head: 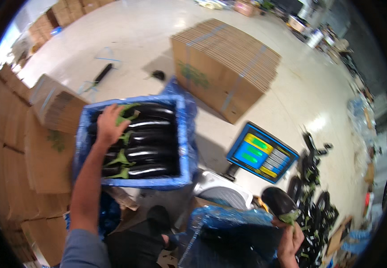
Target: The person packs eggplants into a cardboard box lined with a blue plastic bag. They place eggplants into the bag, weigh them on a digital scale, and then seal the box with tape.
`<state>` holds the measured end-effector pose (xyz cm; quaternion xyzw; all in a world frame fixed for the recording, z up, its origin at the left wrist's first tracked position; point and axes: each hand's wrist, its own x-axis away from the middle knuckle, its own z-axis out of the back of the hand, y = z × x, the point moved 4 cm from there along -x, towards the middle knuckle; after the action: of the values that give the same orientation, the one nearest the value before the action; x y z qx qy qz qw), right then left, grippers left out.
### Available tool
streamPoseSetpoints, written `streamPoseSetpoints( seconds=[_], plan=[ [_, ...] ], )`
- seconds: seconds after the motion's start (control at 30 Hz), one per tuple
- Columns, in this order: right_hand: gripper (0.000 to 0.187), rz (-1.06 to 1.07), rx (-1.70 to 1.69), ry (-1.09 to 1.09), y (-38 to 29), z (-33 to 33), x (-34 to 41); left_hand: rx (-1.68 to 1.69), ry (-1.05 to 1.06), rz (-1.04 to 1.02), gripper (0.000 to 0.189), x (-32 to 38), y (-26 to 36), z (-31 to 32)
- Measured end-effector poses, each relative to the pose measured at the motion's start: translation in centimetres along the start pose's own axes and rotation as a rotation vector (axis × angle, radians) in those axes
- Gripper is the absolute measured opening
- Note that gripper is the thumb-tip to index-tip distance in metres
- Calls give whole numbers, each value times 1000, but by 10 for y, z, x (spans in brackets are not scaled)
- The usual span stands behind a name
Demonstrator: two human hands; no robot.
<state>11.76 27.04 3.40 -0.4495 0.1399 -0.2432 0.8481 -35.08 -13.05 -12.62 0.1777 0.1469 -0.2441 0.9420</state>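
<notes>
My left hand (110,125) reaches into a box lined with blue plastic film (182,140) and rests on eggplants at its upper left; whether it grips one is unclear. Dark glossy eggplants (151,137) lie in rows there, green caps towards the middle. At the lower right, my right hand (290,239) holds an eggplant (278,200) by its green cap and stem, tilted with the body up. Beside that hand stands a second film-lined box (230,216), its inside dark. Between the boxes is a digital scale with a display (262,152) and a metal pan (225,191).
A strapped stack of flat cardboard boxes (216,67) stands on the floor beyond. More cardboard (49,160) fills the left side. A pile of eggplants (314,207) lies at the right. A single eggplant (103,73) and a dark piece (158,75) lie on the floor.
</notes>
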Motion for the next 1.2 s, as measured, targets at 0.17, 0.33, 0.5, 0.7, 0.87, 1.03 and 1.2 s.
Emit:
streamPoseSetpoints(
  seconds=[0.17, 0.33, 0.5, 0.7, 0.87, 1.03, 1.2],
  plan=[
    [35, -10, -183, -127, -6, 11, -8, 21, -81, 2, 53, 1, -15, -7],
    [38, 1, -441, -218, 0, 30, 7, -282, -407, 269, 94, -9, 44, 27],
    [50, 66, -325, -246, -13, 40, 19, 382, -336, -197, 89, -4, 240, 124],
    [39, -55, -879, -593, -38, 28, 33, 888, -1034, -798, 80, 83, 441, 161],
    [45, -83, -74, -354, 4, 56, 29, 1316, -1723, 271, 53, 119, 433, 101],
    [43, -50, 134, -234, 25, 99, 42, 1053, -1710, 641, 51, 149, 422, 69],
    [38, 106, 293, -142, 21, 114, 57, 511, -1550, -125, 68, 169, 413, 21]
  ],
)
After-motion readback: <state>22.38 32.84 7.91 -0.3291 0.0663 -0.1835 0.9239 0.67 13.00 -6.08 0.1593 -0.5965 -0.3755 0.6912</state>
